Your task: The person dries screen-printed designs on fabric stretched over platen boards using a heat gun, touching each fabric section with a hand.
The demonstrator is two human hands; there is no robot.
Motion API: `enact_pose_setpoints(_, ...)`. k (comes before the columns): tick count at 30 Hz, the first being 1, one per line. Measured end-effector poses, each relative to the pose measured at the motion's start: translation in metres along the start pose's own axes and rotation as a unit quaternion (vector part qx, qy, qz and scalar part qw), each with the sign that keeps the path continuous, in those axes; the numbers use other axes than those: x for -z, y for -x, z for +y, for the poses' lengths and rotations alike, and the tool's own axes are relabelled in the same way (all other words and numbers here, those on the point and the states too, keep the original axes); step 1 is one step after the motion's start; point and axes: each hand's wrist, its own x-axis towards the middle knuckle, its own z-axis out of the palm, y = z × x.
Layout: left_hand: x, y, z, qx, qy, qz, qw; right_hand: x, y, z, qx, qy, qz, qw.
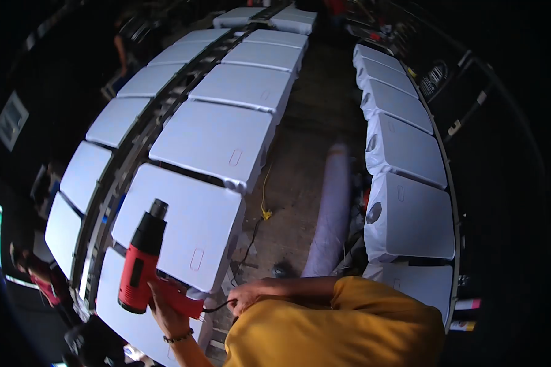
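A red and black heat gun (pixel 142 263) is held up over the near white boards, its dark nozzle pointing away. My left hand (pixel 165 309), with a beaded bracelet at the wrist, wraps round its red handle. The gun's black cord runs from the handle's end to my right hand (pixel 248 295), whose fingers are closed on it near my yellow shirt. Beneath the gun lies a white cloth-covered board (pixel 183 214) with a small printed outline near its corner.
Rows of white covered boards (pixel 217 137) stretch away on the left, and another row (pixel 410 214) stands on the right. Between them a long pale roll (pixel 330 214) and a yellow plug (pixel 266 214) lie on the floor. A person (pixel 43 275) is at far left.
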Motion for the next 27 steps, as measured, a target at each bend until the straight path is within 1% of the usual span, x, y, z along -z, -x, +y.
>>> enact_pose_setpoints(1,-0.022,-0.007,0.006,-0.007,-0.047,-0.066,0.997,0.016,0.026,0.009,-0.019,0.061,0.049,0.997)
enact_pose_setpoints(2,-0.048,-0.014,0.013,-0.031,-0.077,-0.061,0.995,0.031,0.052,0.038,-0.018,0.038,0.162,0.986)
enact_pose_setpoints(3,-0.072,-0.021,0.020,-0.070,-0.097,-0.081,0.990,0.045,0.075,0.088,-0.017,0.010,0.270,0.963)
enact_pose_setpoints(4,-0.092,-0.024,0.023,-0.107,-0.119,-0.099,0.982,0.067,0.103,0.133,-0.117,0.018,0.332,0.936)
enact_pose_setpoints(5,-0.105,-0.030,0.021,-0.114,-0.116,-0.137,0.977,0.079,0.140,0.175,-0.134,0.046,0.446,0.884)
enact_pose_setpoints(6,-0.119,-0.037,0.019,-0.123,-0.109,-0.175,0.971,0.087,0.168,0.247,-0.127,-0.009,0.544,0.829)
enact_pose_setpoints(7,-0.134,-0.043,0.017,-0.134,-0.100,-0.215,0.962,0.093,0.212,0.250,-0.165,-0.014,0.591,0.789)
enact_pose_setpoints(8,-0.152,-0.038,0.010,-0.158,-0.134,-0.219,0.954,0.108,0.235,0.305,-0.143,0.024,0.640,0.755)
enact_pose_setpoints(10,-0.173,-0.046,-0.010,-0.132,-0.104,-0.272,0.948,0.125,0.299,0.252,-0.134,0.042,0.672,0.727)
enact_pose_setpoints(12,-0.190,-0.052,-0.027,-0.143,-0.159,-0.328,0.920,0.128,0.335,0.148,-0.054,-0.087,0.723,0.683)
enact_pose_setpoints(13,-0.201,-0.052,-0.035,-0.139,-0.162,-0.351,0.912,0.130,0.344,0.121,-0.012,-0.152,0.739,0.656)
enact_pose_setpoints(15,-0.220,-0.047,-0.051,-0.119,-0.167,-0.381,0.901,0.134,0.356,0.116,-0.029,-0.053,0.735,0.675)
enact_pose_setpoints(16,-0.230,-0.046,-0.056,-0.099,-0.165,-0.415,0.889,0.135,0.361,0.114,-0.039,-0.005,0.730,0.682)
enact_pose_setpoints(18,-0.243,-0.052,-0.078,-0.089,-0.141,-0.469,0.867,0.121,0.358,0.116,-0.177,0.040,0.677,0.714)
enact_pose_setpoints(19,-0.250,-0.051,-0.088,-0.092,-0.164,-0.469,0.863,0.110,0.354,0.119,-0.247,0.060,0.644,0.722)
enact_pose_setpoints(20,-0.249,-0.062,-0.101,-0.088,-0.161,-0.491,0.852,0.092,0.347,0.124,-0.223,0.059,0.688,0.688)
enact_pose_setpoints(22,-0.250,-0.069,-0.111,-0.033,-0.166,-0.543,0.823,0.054,0.329,0.135,-0.178,0.054,0.771,0.609)
enact_pose_setpoints(23,-0.245,-0.080,-0.128,-0.032,-0.193,-0.567,0.800,0.048,0.328,0.135,-0.158,-0.097,0.772,0.609)
enact_pose_setpoints(24,-0.234,-0.094,-0.149,-0.032,-0.221,-0.589,0.777,0.036,0.328,0.121,-0.024,-0.270,0.768,0.580)
enact_pose_setpoints(25,-0.218,-0.105,-0.166,0.009,-0.299,-0.601,0.741,0.023,0.328,0.106,0.117,-0.427,0.728,0.523)
enact_pose_setpoints(26,-0.222,-0.097,-0.169,0.099,-0.269,-0.611,0.738,0.013,0.328,0.095,0.256,-0.557,0.654,0.443)
enact_pose_setpoints(27,-0.224,-0.090,-0.173,0.188,-0.242,-0.609,0.732,0.005,0.326,0.092,0.293,-0.566,0.647,0.419)
